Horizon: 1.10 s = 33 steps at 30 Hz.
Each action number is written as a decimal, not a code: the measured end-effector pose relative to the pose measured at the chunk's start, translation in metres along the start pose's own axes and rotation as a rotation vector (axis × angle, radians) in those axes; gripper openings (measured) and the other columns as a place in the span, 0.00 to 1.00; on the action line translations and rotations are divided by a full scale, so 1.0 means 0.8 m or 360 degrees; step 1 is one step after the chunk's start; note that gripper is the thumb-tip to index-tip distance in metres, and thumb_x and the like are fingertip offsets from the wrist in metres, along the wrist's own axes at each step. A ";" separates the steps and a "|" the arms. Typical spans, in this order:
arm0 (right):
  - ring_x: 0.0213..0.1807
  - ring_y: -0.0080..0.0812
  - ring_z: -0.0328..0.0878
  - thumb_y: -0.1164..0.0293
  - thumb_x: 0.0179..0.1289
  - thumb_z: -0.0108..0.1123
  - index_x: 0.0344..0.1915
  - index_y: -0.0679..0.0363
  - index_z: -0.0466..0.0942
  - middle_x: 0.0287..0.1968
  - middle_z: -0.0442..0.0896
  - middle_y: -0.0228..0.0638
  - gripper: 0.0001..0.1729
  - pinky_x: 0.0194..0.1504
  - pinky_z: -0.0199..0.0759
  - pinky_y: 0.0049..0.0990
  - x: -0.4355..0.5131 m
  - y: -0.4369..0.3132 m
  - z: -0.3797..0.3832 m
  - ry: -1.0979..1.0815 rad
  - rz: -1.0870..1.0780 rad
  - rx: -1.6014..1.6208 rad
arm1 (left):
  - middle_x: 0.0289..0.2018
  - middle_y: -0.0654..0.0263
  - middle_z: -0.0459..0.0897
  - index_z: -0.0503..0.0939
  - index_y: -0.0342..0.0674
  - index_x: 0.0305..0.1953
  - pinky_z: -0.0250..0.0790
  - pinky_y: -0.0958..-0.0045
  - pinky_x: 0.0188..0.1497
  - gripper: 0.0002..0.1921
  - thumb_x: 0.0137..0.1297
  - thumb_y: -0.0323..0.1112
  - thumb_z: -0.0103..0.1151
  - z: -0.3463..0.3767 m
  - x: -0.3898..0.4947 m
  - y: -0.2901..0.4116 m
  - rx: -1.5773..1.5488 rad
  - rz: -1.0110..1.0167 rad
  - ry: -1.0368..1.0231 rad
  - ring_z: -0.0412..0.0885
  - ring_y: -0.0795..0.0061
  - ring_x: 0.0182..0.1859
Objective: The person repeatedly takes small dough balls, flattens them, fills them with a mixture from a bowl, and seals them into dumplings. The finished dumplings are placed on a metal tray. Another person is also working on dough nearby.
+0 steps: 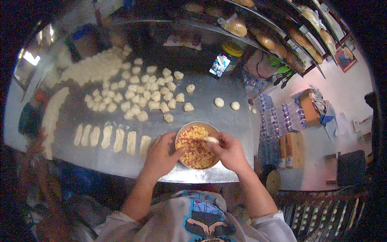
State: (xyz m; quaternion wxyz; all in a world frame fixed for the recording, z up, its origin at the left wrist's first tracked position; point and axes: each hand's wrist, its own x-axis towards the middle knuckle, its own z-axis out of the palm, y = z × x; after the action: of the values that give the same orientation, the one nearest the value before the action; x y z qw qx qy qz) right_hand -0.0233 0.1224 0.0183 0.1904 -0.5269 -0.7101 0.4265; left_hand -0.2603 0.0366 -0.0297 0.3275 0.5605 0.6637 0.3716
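A round bowl (180, 130) of crumbly yellow and reddish filling (193, 155) stands at the front edge of the metal table. My left hand (163, 157) grips its left side, the thumb reaching over the rim. Over the bowl's right part, my right hand (230, 151) holds a small pale dough piece (211, 139) in its fingers, slightly blurred. Flattened dough strips (119, 140) lie in a row to the left, the nearest strip (145, 145) partly behind my left hand. Two smooth round dough balls (219, 102) sit beyond the bowl, to the right.
Many rough dough lumps (146, 93) cover the middle of the metal table (208, 116). A lit phone (219, 65) leans against a yellow-lidded jar (232, 50) at the back. Racks of bagged bread (233, 25) overhang the far right. Bottled water packs (269, 121) and cartons (294, 149) stand beyond the right edge.
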 end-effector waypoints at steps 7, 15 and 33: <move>0.47 0.53 0.86 0.65 0.68 0.58 0.43 0.64 0.86 0.43 0.88 0.49 0.15 0.53 0.79 0.48 0.035 0.002 0.068 -0.0495 -0.0679 -0.1394 | 0.43 0.44 0.87 0.59 0.39 0.75 0.77 0.48 0.52 0.39 0.69 0.47 0.64 -0.004 -0.022 0.031 0.0195 -0.0296 -0.0274 0.86 0.41 0.46; 0.51 0.54 0.85 0.63 0.57 0.67 0.49 0.64 0.85 0.47 0.88 0.52 0.22 0.59 0.78 0.47 0.081 0.023 0.039 -0.0796 -0.1198 -0.1282 | 0.41 0.46 0.88 0.50 0.42 0.79 0.78 0.50 0.50 0.46 0.68 0.49 0.65 0.016 -0.030 0.058 0.0202 -0.0452 -0.0180 0.87 0.44 0.44; 0.52 0.34 0.86 0.80 0.62 0.72 0.68 0.64 0.67 0.51 0.86 0.42 0.36 0.53 0.83 0.33 0.057 -0.022 -0.044 -0.1149 0.0020 0.1587 | 0.78 0.42 0.54 0.59 0.40 0.77 0.42 0.46 0.81 0.60 0.43 0.49 0.85 0.053 -0.004 0.109 -0.0027 0.0207 0.0301 0.46 0.44 0.82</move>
State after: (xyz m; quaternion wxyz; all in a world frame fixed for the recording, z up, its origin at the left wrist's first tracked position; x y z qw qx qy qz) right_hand -0.0255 0.1766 0.0441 0.1590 -0.2010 -0.4416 0.8598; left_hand -0.1798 0.0468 0.0238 0.2432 0.5621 0.6506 0.4490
